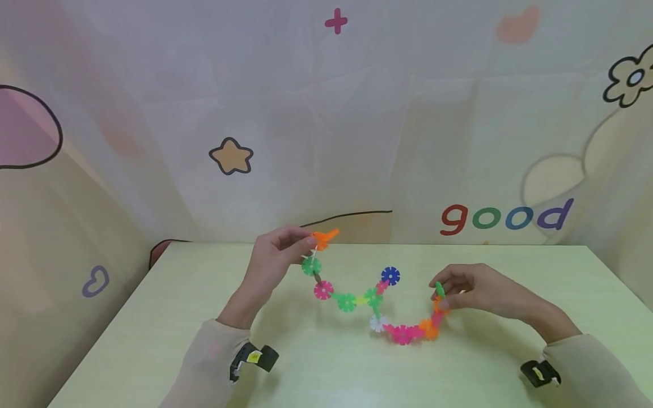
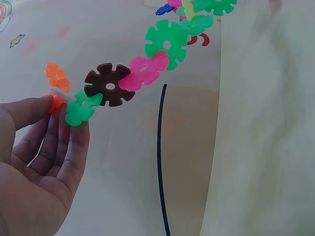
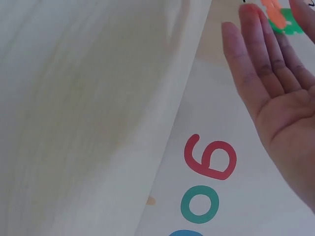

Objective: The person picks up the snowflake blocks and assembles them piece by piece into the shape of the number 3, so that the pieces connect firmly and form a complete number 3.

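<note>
A chain of interlocking plastic snowflake discs (image 1: 347,302) sags between both hands over the table. My left hand (image 1: 278,252) pinches its left end between thumb and fingers, by an orange disc (image 1: 321,240) and a white one. From there the left wrist view shows green, brown (image 2: 110,85), pink and more green discs. Midway, a short branch rises to a dark blue disc (image 1: 390,276); below it hangs a white disc (image 1: 378,323), then pink and orange ones. At the right end my right hand (image 1: 479,289) holds a green disc (image 1: 440,290) and an orange one, partly hidden by the fingers.
The pale tabletop (image 1: 316,374) runs back to a printed cloth backdrop (image 1: 357,141) with a star, flower and the word "good". Dark strapped devices (image 1: 541,373) sit on both wrists, over light sleeves (image 1: 204,362).
</note>
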The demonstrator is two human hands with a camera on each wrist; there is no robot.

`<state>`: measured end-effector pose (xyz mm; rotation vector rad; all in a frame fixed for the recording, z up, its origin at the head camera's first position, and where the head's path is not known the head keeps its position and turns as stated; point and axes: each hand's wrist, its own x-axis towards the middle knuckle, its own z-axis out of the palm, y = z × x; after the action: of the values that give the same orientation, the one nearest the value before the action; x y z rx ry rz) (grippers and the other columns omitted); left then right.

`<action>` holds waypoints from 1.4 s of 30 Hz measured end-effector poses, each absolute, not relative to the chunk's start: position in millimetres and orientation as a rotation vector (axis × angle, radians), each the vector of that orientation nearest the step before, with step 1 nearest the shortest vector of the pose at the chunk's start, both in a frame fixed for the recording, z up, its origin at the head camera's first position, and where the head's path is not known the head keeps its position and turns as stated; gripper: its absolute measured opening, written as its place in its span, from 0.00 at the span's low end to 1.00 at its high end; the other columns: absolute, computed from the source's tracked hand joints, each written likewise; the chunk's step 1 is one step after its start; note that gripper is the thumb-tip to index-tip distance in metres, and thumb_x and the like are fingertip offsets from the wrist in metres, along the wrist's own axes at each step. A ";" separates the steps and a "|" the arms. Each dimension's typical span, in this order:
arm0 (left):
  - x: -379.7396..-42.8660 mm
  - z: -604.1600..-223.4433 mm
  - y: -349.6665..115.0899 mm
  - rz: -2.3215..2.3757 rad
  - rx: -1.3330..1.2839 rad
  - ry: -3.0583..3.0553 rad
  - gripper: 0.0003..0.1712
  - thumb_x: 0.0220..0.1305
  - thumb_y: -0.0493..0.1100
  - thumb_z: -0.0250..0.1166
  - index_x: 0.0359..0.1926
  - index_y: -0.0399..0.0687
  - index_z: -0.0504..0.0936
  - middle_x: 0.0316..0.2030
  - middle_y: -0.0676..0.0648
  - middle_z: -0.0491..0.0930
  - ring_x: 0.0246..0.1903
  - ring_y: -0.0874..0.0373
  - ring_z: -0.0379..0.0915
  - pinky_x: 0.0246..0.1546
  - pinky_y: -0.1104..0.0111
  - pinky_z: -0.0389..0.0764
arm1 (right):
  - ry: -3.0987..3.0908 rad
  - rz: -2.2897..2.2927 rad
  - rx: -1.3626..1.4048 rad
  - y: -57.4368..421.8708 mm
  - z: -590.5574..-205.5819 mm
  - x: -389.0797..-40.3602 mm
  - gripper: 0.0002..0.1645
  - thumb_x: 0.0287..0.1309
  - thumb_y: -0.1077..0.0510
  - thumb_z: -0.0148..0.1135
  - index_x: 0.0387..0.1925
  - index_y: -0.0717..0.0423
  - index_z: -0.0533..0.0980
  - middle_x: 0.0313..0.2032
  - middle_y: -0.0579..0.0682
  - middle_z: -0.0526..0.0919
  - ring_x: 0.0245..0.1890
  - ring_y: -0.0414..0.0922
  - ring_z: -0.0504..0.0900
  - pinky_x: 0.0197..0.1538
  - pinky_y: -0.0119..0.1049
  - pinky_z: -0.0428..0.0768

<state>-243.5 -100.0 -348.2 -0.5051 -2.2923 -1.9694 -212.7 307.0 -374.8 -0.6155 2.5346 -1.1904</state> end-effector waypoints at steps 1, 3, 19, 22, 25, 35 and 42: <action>-243.9 -348.2 -100.9 -1.974 -0.506 -2.285 0.12 0.73 0.41 0.71 0.52 0.41 0.88 0.44 0.44 0.87 0.42 0.47 0.84 0.46 0.62 0.88 | 2.550 -1.204 -0.625 307.3 -373.7 -212.3 0.23 0.66 0.57 0.74 0.59 0.61 0.81 0.44 0.49 0.87 0.45 0.46 0.85 0.46 0.36 0.86; -244.8 -347.8 -102.2 -1.983 -0.513 -2.276 0.12 0.73 0.41 0.71 0.52 0.40 0.88 0.44 0.44 0.87 0.43 0.47 0.84 0.47 0.62 0.88 | 2.591 -1.221 -0.636 307.3 -371.7 -211.8 0.23 0.66 0.57 0.74 0.59 0.60 0.81 0.44 0.48 0.87 0.45 0.44 0.85 0.46 0.35 0.86; -269.0 -347.6 -109.7 -1.663 -0.627 -2.470 0.06 0.68 0.37 0.74 0.45 0.43 0.90 0.40 0.48 0.89 0.41 0.50 0.84 0.45 0.56 0.87 | 2.980 -1.208 -0.582 295.2 -358.9 -203.0 0.27 0.60 0.53 0.80 0.57 0.54 0.82 0.44 0.43 0.87 0.45 0.44 0.85 0.48 0.30 0.85; -274.0 -350.2 -108.6 -1.594 -0.655 -2.502 0.05 0.67 0.36 0.75 0.43 0.43 0.89 0.39 0.49 0.89 0.41 0.51 0.83 0.42 0.61 0.86 | 3.068 -1.159 -0.638 291.3 -358.6 -201.2 0.27 0.57 0.55 0.82 0.56 0.55 0.82 0.42 0.41 0.87 0.44 0.45 0.86 0.49 0.31 0.85; -278.2 -353.0 -106.9 -1.542 -0.679 -2.519 0.05 0.66 0.34 0.76 0.42 0.42 0.89 0.39 0.49 0.88 0.41 0.52 0.84 0.44 0.63 0.88 | 3.165 -1.091 -0.725 286.7 -359.3 -198.8 0.28 0.53 0.60 0.84 0.56 0.55 0.82 0.41 0.40 0.87 0.42 0.44 0.86 0.48 0.31 0.86; -290.0 -366.9 -105.1 -1.386 -0.690 -2.563 0.06 0.63 0.31 0.76 0.38 0.44 0.88 0.37 0.50 0.87 0.40 0.54 0.84 0.43 0.63 0.88 | 3.256 -0.957 -1.177 274.3 -371.9 -192.8 0.33 0.40 0.70 0.87 0.50 0.54 0.83 0.40 0.35 0.84 0.38 0.38 0.85 0.43 0.27 0.85; -295.3 -377.8 -101.1 -1.314 -0.709 -2.598 0.06 0.63 0.32 0.77 0.35 0.46 0.88 0.35 0.52 0.87 0.38 0.55 0.84 0.37 0.65 0.86 | 3.284 -0.798 -1.268 265.9 -379.4 -187.7 0.34 0.37 0.66 0.90 0.47 0.50 0.80 0.40 0.36 0.81 0.38 0.38 0.85 0.41 0.33 0.88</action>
<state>-295.3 -101.1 -377.8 -0.7093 -2.5979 -1.3139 -187.7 265.9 -379.4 -1.2684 3.2835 -0.7978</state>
